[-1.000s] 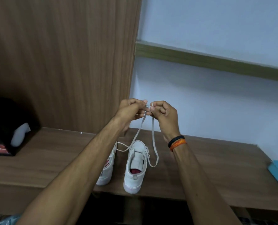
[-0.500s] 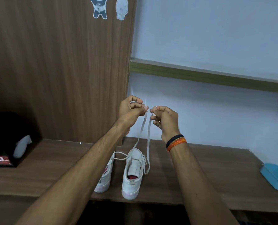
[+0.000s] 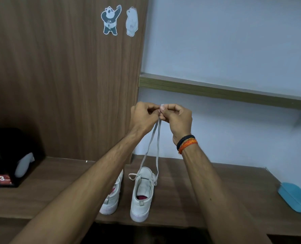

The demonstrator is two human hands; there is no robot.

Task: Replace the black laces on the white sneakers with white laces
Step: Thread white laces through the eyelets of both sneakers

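Observation:
Two white sneakers stand side by side on the wooden desk (image 3: pixel 216 187), heels toward me. The right sneaker (image 3: pixel 141 194) is in full view; the left sneaker (image 3: pixel 112 199) is partly hidden behind my left forearm. A white lace (image 3: pixel 155 138) runs up from the right sneaker's eyelets in two taut strands. My left hand (image 3: pixel 142 117) and my right hand (image 3: pixel 177 118) meet well above the shoe, fingertips touching, each pinching one lace end. No black lace is visible.
A wooden cabinet side (image 3: pixel 67 85) with two bear stickers (image 3: pixel 119 21) rises behind the shoes. A black box (image 3: pixel 3 164) holding a white object sits at the left. A blue container (image 3: pixel 295 198) lies at the desk's right edge. A shelf (image 3: pixel 225 92) crosses the wall.
My hands, slightly apart half a second ago, have come together and the lace ends now meet. The camera has tilted upward, bringing the stickers into view.

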